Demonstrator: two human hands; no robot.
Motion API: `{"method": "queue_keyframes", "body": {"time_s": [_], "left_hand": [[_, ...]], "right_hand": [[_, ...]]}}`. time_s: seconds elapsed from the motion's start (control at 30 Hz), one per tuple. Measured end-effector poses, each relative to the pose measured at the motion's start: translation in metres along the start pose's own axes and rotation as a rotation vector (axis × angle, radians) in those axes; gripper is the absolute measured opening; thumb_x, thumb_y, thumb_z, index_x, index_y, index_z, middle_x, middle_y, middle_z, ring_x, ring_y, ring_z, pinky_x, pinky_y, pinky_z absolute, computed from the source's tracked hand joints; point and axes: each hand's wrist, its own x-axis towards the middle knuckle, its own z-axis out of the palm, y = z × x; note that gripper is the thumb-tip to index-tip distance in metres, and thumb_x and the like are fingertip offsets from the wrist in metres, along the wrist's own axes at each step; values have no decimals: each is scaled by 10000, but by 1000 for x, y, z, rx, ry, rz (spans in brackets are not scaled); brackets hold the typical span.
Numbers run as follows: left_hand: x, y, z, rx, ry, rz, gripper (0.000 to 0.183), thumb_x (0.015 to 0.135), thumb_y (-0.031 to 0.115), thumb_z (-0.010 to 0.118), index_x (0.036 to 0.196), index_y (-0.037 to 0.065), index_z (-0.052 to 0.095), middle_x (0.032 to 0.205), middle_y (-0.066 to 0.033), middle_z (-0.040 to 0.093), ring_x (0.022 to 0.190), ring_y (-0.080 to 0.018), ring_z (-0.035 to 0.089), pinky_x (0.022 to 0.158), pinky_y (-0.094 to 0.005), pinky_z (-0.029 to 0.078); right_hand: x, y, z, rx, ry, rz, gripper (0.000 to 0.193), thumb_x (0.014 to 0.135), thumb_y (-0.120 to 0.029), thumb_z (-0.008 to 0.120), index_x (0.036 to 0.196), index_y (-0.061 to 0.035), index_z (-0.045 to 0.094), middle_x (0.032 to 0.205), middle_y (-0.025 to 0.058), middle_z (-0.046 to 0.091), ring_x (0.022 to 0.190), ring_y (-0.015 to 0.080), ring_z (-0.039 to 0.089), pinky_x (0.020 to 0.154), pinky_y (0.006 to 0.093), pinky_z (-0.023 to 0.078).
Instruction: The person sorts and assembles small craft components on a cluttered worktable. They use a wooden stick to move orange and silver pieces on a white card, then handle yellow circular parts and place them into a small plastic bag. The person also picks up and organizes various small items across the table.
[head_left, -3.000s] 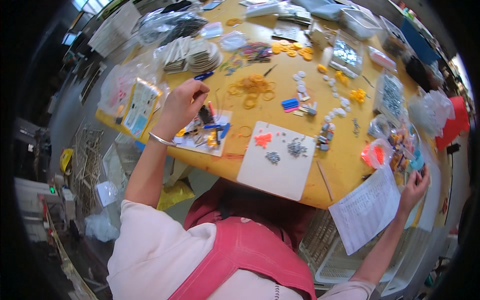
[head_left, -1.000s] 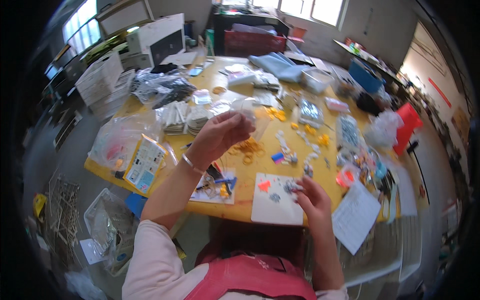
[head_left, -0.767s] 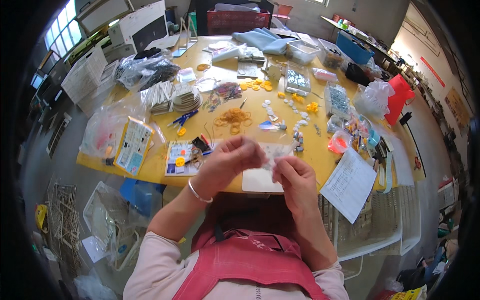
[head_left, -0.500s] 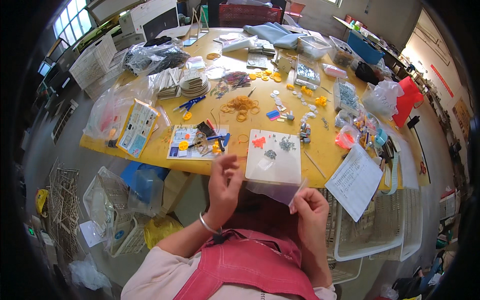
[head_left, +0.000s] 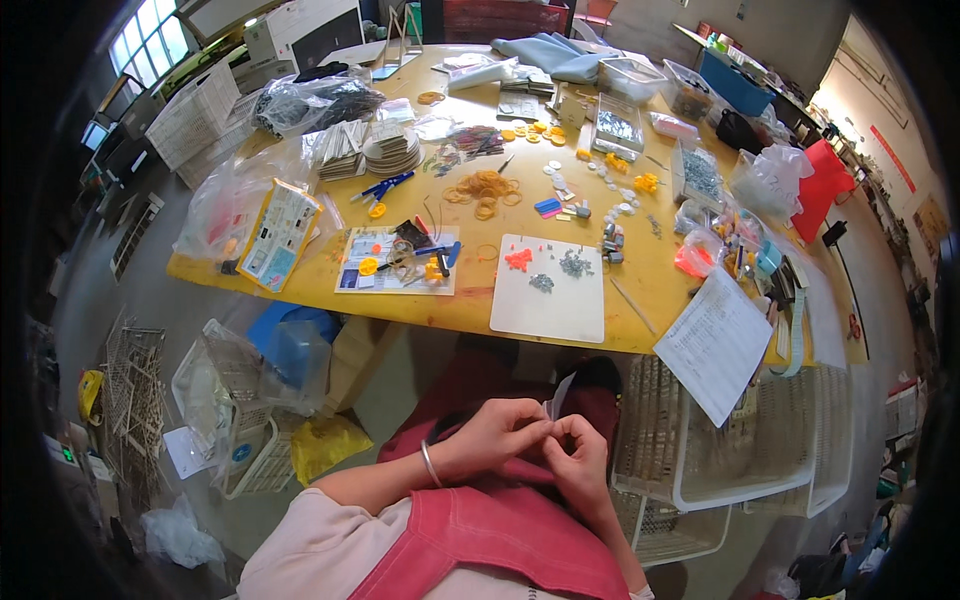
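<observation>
My left hand (head_left: 495,436) and my right hand (head_left: 576,455) meet over my lap, below the front edge of the yellow table (head_left: 300,290). Together their fingertips pinch a small clear plastic bag (head_left: 558,397) that sticks up between them. A bracelet circles my left wrist. What is inside the bag is too small to tell. On the table just ahead lies a white sheet (head_left: 550,288) with an orange part (head_left: 518,259) and small grey metal bits (head_left: 574,264).
The table holds a printed instruction card (head_left: 400,260) with tools, orange rings (head_left: 482,190), plastic bags (head_left: 225,205), clear part boxes (head_left: 618,118) and a printed paper (head_left: 716,342) hanging over the edge. White wire baskets (head_left: 720,450) stand at the right, bags and bins (head_left: 250,390) at the left floor.
Both hands came down from the table to my lap, bringing the small clear bag with them. The view has tilted so the table sits farther up.
</observation>
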Motion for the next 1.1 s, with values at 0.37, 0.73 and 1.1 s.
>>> {"method": "queue_keyframes", "body": {"time_s": [0.37,0.73,1.1], "left_hand": [[5,-6,0,279,103,320,108,1026,105,651,990,3,650,855,-112,647,784,-192,626,725,-336,523],[26,-6,-16,-151,135,52,128,1039,127,636,1058,4,606,882,-17,640,842,-79,600,722,-280,528],[36,24,-36,432,179,215,150,933,102,733,1052,53,658,954,-174,706,906,-322,731,783,-381,578]], "right_hand": [[9,3,-1,-44,-14,-147,150,943,-12,607,817,-16,526,769,42,503,681,155,485,607,333,403],[24,-22,5,-577,27,-607,339,769,-123,833,1050,-46,660,1027,157,647,980,375,624,865,494,469],[63,-4,29,-700,167,-571,525,732,-195,858,1177,-62,613,1000,112,591,936,331,596,903,492,452]]}}
